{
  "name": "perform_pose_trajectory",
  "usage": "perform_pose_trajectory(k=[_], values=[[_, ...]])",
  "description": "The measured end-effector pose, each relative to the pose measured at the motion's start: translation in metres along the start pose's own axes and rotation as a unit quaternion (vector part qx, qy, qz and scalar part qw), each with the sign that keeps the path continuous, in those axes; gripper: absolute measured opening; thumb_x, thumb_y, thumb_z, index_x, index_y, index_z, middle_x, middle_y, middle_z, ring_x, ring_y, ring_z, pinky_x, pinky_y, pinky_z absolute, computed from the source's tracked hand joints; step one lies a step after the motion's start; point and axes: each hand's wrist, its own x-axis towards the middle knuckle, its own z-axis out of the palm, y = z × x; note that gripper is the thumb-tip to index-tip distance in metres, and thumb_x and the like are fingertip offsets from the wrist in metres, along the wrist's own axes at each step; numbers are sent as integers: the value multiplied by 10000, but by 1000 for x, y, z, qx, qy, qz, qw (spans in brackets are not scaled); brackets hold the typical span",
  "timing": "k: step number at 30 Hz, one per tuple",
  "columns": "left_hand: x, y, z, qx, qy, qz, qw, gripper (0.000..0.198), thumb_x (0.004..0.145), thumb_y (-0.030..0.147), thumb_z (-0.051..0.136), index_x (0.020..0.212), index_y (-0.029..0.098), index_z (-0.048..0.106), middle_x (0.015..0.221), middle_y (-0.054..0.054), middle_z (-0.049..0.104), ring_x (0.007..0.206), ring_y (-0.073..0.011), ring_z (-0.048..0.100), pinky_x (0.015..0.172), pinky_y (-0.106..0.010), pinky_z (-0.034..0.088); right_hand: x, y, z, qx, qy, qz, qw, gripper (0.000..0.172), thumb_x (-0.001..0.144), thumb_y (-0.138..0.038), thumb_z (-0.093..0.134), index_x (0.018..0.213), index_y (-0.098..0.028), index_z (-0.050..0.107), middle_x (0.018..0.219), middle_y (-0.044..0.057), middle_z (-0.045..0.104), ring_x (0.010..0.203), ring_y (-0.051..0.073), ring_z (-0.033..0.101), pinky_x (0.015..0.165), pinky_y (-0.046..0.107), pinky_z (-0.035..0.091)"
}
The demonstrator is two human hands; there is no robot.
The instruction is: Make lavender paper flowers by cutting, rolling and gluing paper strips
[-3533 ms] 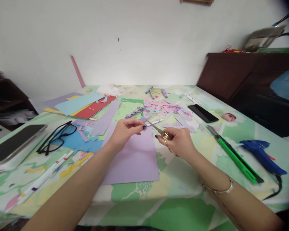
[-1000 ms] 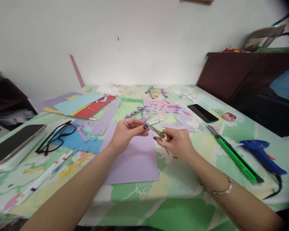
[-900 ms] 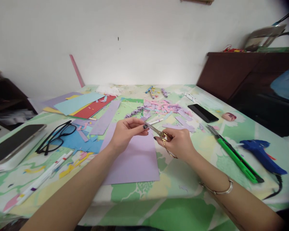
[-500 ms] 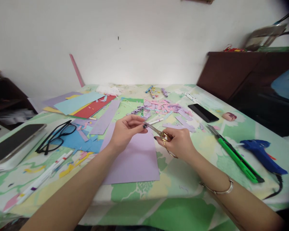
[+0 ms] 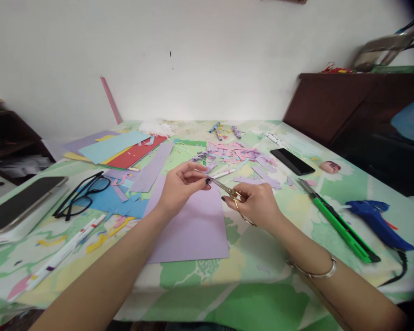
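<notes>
My right hand (image 5: 258,202) is closed around the gold-handled scissors (image 5: 232,192), whose blades point left toward my other hand. My left hand (image 5: 181,186) pinches thumb against fingers at the blade tips; whatever small piece lies between them is too small to make out. Both hands are above a light purple sheet of paper (image 5: 193,234). Just behind the fingertips lies a white marker (image 5: 223,174). Beyond it is a heap of pink and purple paper scraps (image 5: 232,152).
At right lie a black phone (image 5: 292,161), a green box cutter (image 5: 341,225) and a blue glue gun (image 5: 379,223). At left are black glasses (image 5: 81,197), another phone (image 5: 24,202), white markers (image 5: 62,250), blue paper (image 5: 103,202) and stacked coloured sheets (image 5: 113,149). Small rolled paper pieces (image 5: 236,132) sit at the back.
The view has shifted very slightly. Both hands and the scissors keep nearly the same pose, with the blade tips still at the left fingertips.
</notes>
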Motion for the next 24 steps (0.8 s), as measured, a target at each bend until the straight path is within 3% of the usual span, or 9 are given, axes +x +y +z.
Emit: perform_pose_trajectory(k=[15,19,24], values=[[2,0,-1,8,-4,-11,1000,260,626,161,756,855,128,638,665,0,689,615,-138,669,660,-280,600,1,3,-1,-7,-9,-4,1000,312,688,-352,646,497,-181,467,420,-62,355,446,75,261,476,221,236],[1,0,-1,-8,-7,-23,1000,281,625,170,767,859,132,616,651,17,663,668,-169,696,751,-339,606,1,2,-1,-8,-21,2,1000,340,690,-354,640,485,-180,432,413,-62,352,442,74,258,475,226,229],[1,1,0,-13,-15,-46,999,311,645,199,758,901,141,592,690,26,633,671,-218,717,720,-362,614,1,2,-3,14,-10,10,1000,350,712,-347,615,494,-183,395,410,-66,347,445,74,266,474,216,239]])
